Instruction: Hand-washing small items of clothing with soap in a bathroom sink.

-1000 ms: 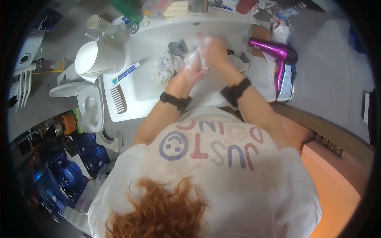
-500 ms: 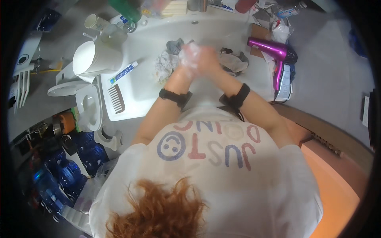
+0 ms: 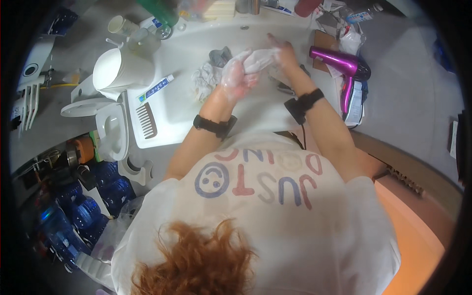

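Observation:
A wet, soapy white cloth, long and narrow like a sock, is stretched between my hands above the white sink. Suds cover my left hand, which grips the cloth's left end with its fingers curled. At the other end, my right hand pinches the cloth, one finger pointing away from it. A crumpled white cloth lies in the sink left of my left hand, with a grey cloth just beyond it. Beneath my right wrist, darker and beige cloth is partly hidden.
Along the left rim are a toothpaste tube, a brown comb and a white bucket-like container. A purple hair dryer rests on the right rim. Behind the sink stand a green bottle and other toiletries.
My hands were pressed together over the suds; now they are apart. The right one has moved right and away, drawing the white cloth out between them.

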`<state>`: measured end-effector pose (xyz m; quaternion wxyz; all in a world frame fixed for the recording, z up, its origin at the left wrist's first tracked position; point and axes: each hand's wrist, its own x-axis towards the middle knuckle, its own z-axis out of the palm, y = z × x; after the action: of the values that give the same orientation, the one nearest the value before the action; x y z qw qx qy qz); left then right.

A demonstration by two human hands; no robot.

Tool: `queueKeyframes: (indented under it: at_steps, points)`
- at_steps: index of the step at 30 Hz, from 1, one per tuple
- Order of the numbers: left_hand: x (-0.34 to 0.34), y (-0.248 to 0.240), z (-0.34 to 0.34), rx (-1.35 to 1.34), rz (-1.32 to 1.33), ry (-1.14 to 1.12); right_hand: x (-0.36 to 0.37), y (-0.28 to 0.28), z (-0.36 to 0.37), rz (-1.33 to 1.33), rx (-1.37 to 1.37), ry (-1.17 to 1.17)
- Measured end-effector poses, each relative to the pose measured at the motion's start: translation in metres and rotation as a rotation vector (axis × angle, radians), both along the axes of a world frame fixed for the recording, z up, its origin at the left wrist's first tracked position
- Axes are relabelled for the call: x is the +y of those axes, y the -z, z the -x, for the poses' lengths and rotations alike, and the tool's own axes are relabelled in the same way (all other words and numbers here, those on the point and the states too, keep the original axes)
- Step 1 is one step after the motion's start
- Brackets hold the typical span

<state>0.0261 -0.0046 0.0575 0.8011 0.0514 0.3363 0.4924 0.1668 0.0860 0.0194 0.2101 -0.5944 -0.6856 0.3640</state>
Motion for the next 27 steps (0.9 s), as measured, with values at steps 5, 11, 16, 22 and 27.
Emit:
queueKeyframes:
  at_steps: [5,11,16,22,27]
  points:
    - [0.005,0.036,0.015,-0.309,0.071,-0.168,-0.008,-0.025,0.002,0.316,0.792,0.475]
    - [0.007,0.043,-0.015,0.147,0.026,-0.259,-0.037,-0.019,0.039,-0.292,0.135,-0.085]
    - [0.001,0.040,-0.012,0.204,0.067,-0.070,-0.039,-0.022,0.039,-0.354,-0.085,-0.240]
    - [-0.002,0.046,-0.016,0.225,0.043,-0.160,-0.028,-0.007,0.033,-0.210,-0.270,-0.285]
    - [-0.004,0.038,-0.020,-0.032,0.088,-0.330,-0.057,-0.013,0.041,-0.714,-0.199,-0.555]
